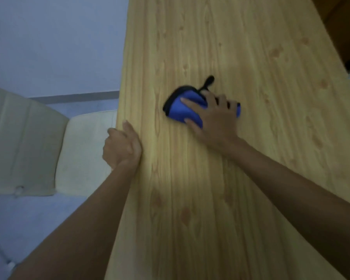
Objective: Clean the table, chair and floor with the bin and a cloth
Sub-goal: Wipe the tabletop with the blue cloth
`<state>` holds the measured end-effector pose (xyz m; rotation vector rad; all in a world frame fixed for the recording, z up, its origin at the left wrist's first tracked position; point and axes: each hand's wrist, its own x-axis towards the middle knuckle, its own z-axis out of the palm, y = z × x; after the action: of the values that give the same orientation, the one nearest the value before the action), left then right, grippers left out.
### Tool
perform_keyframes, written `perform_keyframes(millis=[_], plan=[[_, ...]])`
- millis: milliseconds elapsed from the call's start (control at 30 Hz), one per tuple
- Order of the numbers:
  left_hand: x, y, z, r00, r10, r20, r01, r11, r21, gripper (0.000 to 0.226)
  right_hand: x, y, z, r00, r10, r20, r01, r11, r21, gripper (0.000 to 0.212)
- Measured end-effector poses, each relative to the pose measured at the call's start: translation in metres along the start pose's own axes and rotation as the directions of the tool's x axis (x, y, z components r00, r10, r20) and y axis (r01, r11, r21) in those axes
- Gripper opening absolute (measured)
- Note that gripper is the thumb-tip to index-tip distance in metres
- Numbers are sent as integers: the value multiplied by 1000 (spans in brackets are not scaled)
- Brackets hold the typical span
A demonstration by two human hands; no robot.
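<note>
Pressing down with fingers spread, the right hand [216,116] pins the blue cloth [178,109] to the table [210,199]. The left hand [120,147] curls over the table edge beside the chair [83,150]. Table wiping looks under way; the next stroke needs even pressure.

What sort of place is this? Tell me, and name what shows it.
Probably a plain indoor room, home or office: a long wood-grain table, a cream padded chair beside it, and a pale floor.
</note>
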<state>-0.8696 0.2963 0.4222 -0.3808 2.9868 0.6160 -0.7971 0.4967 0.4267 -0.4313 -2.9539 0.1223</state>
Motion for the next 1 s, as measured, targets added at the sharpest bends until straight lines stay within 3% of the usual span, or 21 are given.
perform_keyframes(millis=[233,500,600,700,800,833,867,933,1000], plan=[[5,-2,4,999,34,-20,-33,999,25,54,93,-53,20,998,41,45,-40,999,-23,54],[0,-7,-6,996,53,76,-46,995,-87,52,-80,-42,-6,998,-62,11,62,997,-47,52],[-1,-8,-7,994,75,79,-69,995,-74,53,-133,12,-24,994,113,-7,-113,989,-93,53],[4,-9,-3,995,77,61,-74,996,-49,56,-139,85,-32,868,490,-80,-496,849,-181,57],[9,-11,3,997,65,37,-64,998,-29,58,-135,157,-42,572,818,-66,-818,563,-115,59],[9,-10,4,997,62,35,-61,998,-33,58,-136,172,-46,465,884,-49,-883,459,-100,60],[9,-10,4,998,58,31,-56,998,-41,58,-138,180,-46,402,915,-32,-912,397,-101,60],[8,-9,4,997,60,42,-57,997,-53,58,-142,164,-46,416,909,-26,-903,410,-127,60],[7,-9,-2,994,65,93,-59,996,-70,58,-149,119,-45,517,854,-49,-851,508,-134,58]])
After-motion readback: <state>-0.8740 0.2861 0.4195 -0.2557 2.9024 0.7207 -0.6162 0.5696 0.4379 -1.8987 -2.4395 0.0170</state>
